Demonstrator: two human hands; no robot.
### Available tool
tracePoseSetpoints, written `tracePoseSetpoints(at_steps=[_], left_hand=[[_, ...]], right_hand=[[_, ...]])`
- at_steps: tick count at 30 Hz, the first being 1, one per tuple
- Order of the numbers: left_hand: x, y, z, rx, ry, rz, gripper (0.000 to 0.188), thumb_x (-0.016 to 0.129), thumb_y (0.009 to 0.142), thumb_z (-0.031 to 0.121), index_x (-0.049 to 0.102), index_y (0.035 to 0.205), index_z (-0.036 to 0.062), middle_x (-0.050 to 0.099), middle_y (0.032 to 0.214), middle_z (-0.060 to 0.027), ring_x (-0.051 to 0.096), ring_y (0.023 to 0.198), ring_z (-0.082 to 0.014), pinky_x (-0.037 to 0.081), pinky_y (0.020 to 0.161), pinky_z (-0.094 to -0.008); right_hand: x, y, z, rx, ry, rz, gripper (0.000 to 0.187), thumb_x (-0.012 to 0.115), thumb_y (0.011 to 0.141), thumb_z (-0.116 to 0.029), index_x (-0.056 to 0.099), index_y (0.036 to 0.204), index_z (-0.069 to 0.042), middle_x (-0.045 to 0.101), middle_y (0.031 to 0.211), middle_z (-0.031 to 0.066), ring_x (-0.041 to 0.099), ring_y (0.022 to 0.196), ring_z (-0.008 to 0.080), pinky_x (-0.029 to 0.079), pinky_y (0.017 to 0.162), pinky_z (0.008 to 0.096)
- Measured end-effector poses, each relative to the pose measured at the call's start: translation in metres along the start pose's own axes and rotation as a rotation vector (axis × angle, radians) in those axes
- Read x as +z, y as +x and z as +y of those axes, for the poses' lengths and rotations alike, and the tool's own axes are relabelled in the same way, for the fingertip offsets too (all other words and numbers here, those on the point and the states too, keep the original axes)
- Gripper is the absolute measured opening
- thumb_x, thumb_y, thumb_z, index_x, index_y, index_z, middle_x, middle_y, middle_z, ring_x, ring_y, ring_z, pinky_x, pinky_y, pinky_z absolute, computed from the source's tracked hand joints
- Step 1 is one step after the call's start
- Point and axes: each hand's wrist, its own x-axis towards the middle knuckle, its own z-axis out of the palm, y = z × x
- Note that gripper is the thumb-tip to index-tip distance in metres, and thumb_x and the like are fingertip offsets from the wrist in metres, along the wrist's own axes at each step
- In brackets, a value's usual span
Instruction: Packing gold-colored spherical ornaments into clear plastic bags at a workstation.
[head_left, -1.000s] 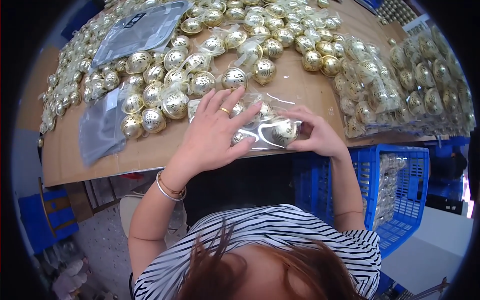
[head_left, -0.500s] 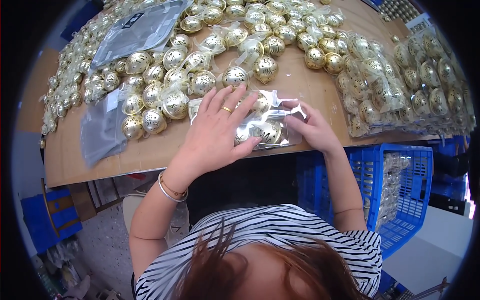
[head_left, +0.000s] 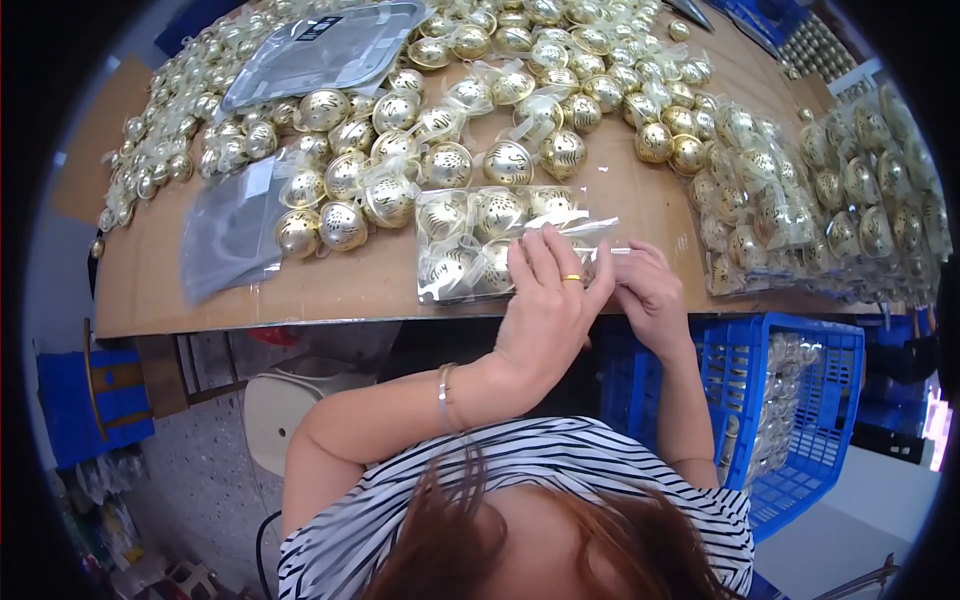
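A clear plastic bag (head_left: 428, 288) lies at the table's front edge, filled with several gold ball ornaments (head_left: 500, 212) with dark cut-out patterns. My left hand (head_left: 550, 310), wearing a ring, rests over the bag's right part with its fingers stretched out. The fingers of my right hand (head_left: 650, 290) are pinched at the bag's right end, where the loose film is. The two hands nearly meet there. My left fingers partly cover the ornaments under them.
Loose gold ornaments with pale ribbons (head_left: 385, 190) spread behind the bag. Flat clear bags (head_left: 235, 230) lie at left, and a grey plastic sheet (head_left: 325, 55) rests on the pile. Filled bags (head_left: 860, 190) are stacked at right. Below stands a blue crate (head_left: 810, 460) holding more packs.
My left hand has moved right, off the bag's left part, uncovering the ornaments there. My right hand has shifted slightly right and stays at the bag's end.
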Motion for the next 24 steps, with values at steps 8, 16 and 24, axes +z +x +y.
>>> tracePoseSetpoints(at_steps=[8,16,24], left_hand=[[0.011,0.0,-0.038,0.026,-0.561,0.009,0.044,0.067,0.074,0.022,0.057,0.112,0.0027,0.057,0.089,-0.0171,0.058,0.087,-0.0279,0.048,0.072,-0.0348],[0.027,-0.005,-0.01,0.072,-0.146,0.103,0.054,0.064,0.079,0.035,0.047,0.126,0.0138,0.05,0.116,-0.0192,0.051,0.104,-0.0397,0.043,0.085,-0.051],[-0.008,0.012,-0.044,0.025,-0.314,0.262,0.048,0.07,0.074,0.025,0.051,0.118,0.015,0.056,0.11,-0.0096,0.055,0.102,-0.0316,0.045,0.082,-0.0441]], right_hand=[[0.0,0.003,0.021,-0.067,-0.176,0.113,0.02,0.071,0.073,-0.012,0.069,0.092,-0.006,0.064,0.105,0.0084,0.057,0.104,0.028,0.042,0.095,0.0402],[0.008,-0.005,0.012,-0.004,-0.046,-0.064,0.026,0.057,0.077,-0.002,0.066,0.101,-0.005,0.064,0.11,0.008,0.046,0.122,0.0334,0.028,0.109,0.048],[-0.026,0.015,-0.052,-0.063,0.004,0.033,0.014,0.062,0.08,-0.004,0.065,0.094,-0.002,0.066,0.102,0.0093,0.058,0.102,0.0281,0.029,0.106,0.0474]])
